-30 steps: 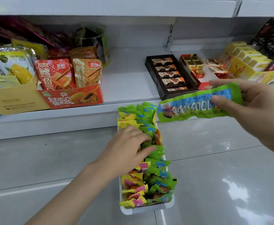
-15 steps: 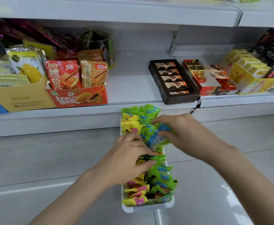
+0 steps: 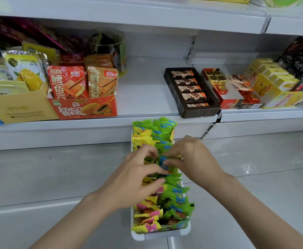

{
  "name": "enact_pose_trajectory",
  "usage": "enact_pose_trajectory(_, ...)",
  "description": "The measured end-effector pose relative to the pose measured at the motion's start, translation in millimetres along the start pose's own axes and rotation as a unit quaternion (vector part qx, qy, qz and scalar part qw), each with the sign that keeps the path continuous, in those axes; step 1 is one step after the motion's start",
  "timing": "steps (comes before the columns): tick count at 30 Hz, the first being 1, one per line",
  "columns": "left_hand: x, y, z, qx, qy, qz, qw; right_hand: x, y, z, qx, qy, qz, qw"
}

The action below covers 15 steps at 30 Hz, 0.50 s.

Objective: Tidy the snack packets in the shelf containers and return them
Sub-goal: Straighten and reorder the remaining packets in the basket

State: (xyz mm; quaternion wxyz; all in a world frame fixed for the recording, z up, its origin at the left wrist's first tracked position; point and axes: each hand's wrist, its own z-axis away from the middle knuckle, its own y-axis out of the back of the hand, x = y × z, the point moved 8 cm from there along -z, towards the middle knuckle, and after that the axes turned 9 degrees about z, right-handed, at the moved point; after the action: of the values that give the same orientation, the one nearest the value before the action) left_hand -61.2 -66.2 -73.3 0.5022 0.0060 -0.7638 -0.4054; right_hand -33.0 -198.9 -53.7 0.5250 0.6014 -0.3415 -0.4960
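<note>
A long white container (image 3: 160, 235) lies on the floor in front of the shelf, packed with upright green-and-blue and yellow-and-pink snack packets (image 3: 174, 200). My left hand (image 3: 138, 178) rests over the middle of the rows, fingers pressed among the packets. My right hand (image 3: 192, 159) is beside it, pinching a green-and-blue packet (image 3: 163, 159) down into the row. Both hands hide the packets in the container's middle.
The lower shelf (image 3: 147, 97) holds a red box of fish snack packets (image 3: 84, 108), a yellow carton (image 3: 17, 106), a dark chocolate tray (image 3: 192, 90) and yellow boxes (image 3: 276, 83). Bare shelf lies between the red box and the tray. Grey floor tiles surround the container.
My right hand brought the long green-and-blue packet from up near the shelf down into the container and now presses it in. The left hand stayed on the packets.
</note>
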Motion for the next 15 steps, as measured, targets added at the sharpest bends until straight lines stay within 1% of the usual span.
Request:
enact_pose_trajectory(2, -2, -1, 0, 0.002, 0.002, 0.020, 1.000, -6, -6, -5, -0.009, 0.013, 0.038, 0.999)
enact_pose_trajectory(4, -4, 0, 0, 0.002, 0.007, 0.031, 0.999, -6, -7, -8, -0.010, 0.018, 0.034, 0.999)
enact_pose_trajectory(6, -6, -1, -1, 0.000, 0.008, 0.025, 1.000, -4, -7, -6, -0.013, 0.017, -0.014, 1.000)
enact_pose_trajectory(8, -7, -1, -3, -0.003, 0.004, 0.010, 1.000, 4, -5, -3, -0.026, -0.009, -0.081, 0.996)
enact_pose_trajectory(9, -8, 0, -4, -0.002, 0.005, 0.006, 1.000, 11, -1, -1, -0.020, -0.029, -0.118, 0.992)
enact_pose_trajectory(10, -9, 1, -5, -0.002, 0.005, 0.003, 1.000, 20, 5, -1, 0.002, -0.047, -0.140, 0.989)
enact_pose_trajectory(12, -9, -1, -6, -0.006, 0.001, -0.007, 1.000, 32, 20, -3, 0.063, -0.057, -0.123, 0.989)
enact_pose_trajectory(13, -9, -1, -5, -0.010, -0.001, -0.010, 1.000, 32, 22, -6, 0.071, -0.051, -0.105, 0.991)
enact_pose_trajectory(15, -10, -1, -5, -0.017, 0.000, -0.014, 1.000, 24, 16, -12, 0.050, -0.032, -0.074, 0.995)
